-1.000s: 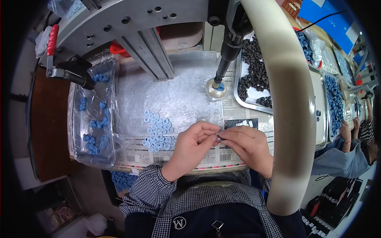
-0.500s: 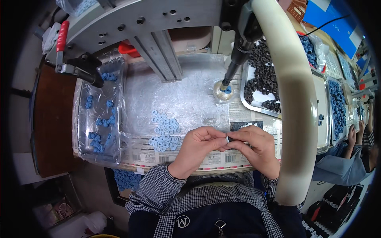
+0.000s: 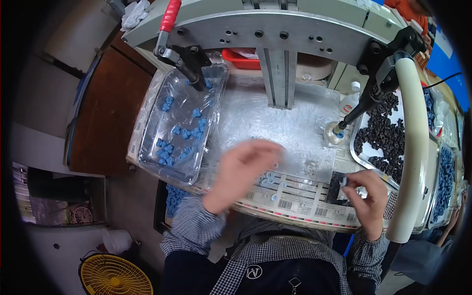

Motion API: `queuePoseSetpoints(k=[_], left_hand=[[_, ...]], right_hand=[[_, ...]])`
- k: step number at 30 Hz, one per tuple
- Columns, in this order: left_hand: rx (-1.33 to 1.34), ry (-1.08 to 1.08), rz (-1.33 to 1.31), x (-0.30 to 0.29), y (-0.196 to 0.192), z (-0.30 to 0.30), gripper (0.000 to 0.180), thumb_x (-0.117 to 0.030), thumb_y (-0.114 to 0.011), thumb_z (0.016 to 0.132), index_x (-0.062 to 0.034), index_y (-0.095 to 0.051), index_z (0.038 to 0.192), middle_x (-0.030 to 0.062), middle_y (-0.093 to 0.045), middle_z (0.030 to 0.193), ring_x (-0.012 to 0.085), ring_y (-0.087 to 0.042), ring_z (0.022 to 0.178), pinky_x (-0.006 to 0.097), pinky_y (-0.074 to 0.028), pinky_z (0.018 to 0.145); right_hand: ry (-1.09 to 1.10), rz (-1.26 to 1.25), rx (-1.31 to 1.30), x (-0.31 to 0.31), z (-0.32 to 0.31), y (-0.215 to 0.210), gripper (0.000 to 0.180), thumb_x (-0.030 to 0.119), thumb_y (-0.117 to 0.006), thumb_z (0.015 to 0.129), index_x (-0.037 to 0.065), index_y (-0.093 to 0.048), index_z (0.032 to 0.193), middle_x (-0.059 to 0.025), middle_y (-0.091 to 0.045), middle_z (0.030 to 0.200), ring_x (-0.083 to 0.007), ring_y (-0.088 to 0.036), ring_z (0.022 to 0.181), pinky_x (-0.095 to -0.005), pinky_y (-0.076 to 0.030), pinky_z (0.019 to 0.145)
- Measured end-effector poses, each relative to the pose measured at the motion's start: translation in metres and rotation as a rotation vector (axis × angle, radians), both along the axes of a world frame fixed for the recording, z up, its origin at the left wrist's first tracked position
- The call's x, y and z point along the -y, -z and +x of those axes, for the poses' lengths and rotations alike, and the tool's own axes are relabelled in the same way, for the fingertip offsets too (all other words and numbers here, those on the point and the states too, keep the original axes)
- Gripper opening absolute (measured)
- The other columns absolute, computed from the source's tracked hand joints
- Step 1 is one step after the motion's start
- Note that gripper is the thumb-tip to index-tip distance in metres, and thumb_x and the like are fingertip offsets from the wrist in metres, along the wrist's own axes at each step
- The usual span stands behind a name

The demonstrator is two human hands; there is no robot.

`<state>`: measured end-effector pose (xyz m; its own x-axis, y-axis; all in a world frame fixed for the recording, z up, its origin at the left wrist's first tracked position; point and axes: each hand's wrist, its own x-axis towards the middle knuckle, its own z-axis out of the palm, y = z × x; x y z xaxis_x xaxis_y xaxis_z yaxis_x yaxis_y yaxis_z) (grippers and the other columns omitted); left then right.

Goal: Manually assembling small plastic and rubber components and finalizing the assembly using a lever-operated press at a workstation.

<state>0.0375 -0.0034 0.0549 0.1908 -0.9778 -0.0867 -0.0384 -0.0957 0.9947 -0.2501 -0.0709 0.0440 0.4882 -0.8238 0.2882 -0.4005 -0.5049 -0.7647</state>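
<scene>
My left hand (image 3: pixel 246 169), smeared by motion, passes over the pale blue rings (image 3: pixel 268 181) lying on the newspaper and metal plate. It hides part of them, and its fingers are too blurred to read. Over to the right, my right hand (image 3: pixel 368 196) is closed in a pinch on a small pale blue piece (image 3: pixel 344 182). Beneath those fingers is a dark square pad (image 3: pixel 336 189) on the newspaper. A lever clamp's black rod comes down on a small round holder (image 3: pixel 334 133), where a blue piece shows.
A plastic-lined tray (image 3: pixel 152 167) with blue parts stands left. On the right, a metal tray (image 3: pixel 355 147) holds black parts, with a thick cream tube (image 3: pixel 413 147) arching over it. A metal frame (image 3: pixel 324 37) with a red-handled clamp (image 3: pixel 169 17) spans the back. Another person's arm shows far right.
The view has swung left, so the bench appears further right. My hands, which met on a small dark and pale piece, have parted: the left toward the rings, the right over the dark pad.
</scene>
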Motion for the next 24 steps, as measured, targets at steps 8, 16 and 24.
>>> queuePoseSetpoints(k=[8, 16, 24], left_hand=[[1.06, -0.297, 0.196, 0.025, 0.044, 0.197, 0.026, -0.017, -0.075, 0.09, 0.0016, -0.069, 0.107, 0.0099, -0.072, 0.094, 0.0179, -0.067, 0.082, 0.032, -0.052, 0.074], [0.56, -0.376, 0.118, 0.015, 0.051, 0.22, 0.027, -0.015, -0.066, 0.098, -0.0039, -0.065, 0.123, 0.0031, -0.068, 0.091, 0.0075, -0.064, 0.074, 0.021, -0.05, 0.068], [-0.226, -0.301, -0.241, -0.008, 0.009, 0.082, 0.032, -0.006, -0.052, 0.105, 0.0026, -0.053, 0.136, 0.0121, -0.062, 0.12, 0.0107, -0.061, 0.082, 0.023, -0.052, 0.083]], right_hand=[[0.232, 0.221, 0.134, 0.003, -0.045, 0.042, 0.027, -0.008, -0.074, 0.077, -0.004, -0.068, 0.103, -0.0072, -0.062, 0.086, -0.0156, -0.062, 0.078, -0.0279, -0.049, 0.074], [0.131, -0.061, -0.086, 0.008, -0.046, 0.015, 0.022, 0.001, -0.075, 0.082, -0.001, -0.071, 0.104, -0.0105, -0.067, 0.088, -0.0191, -0.066, 0.076, -0.0295, -0.052, 0.069], [0.05, -0.021, -0.185, 0.003, -0.061, 0.039, 0.024, 0.007, -0.079, 0.082, 0.001, -0.071, 0.104, -0.0107, -0.067, 0.092, -0.0231, -0.068, 0.074, -0.0329, -0.056, 0.065]])
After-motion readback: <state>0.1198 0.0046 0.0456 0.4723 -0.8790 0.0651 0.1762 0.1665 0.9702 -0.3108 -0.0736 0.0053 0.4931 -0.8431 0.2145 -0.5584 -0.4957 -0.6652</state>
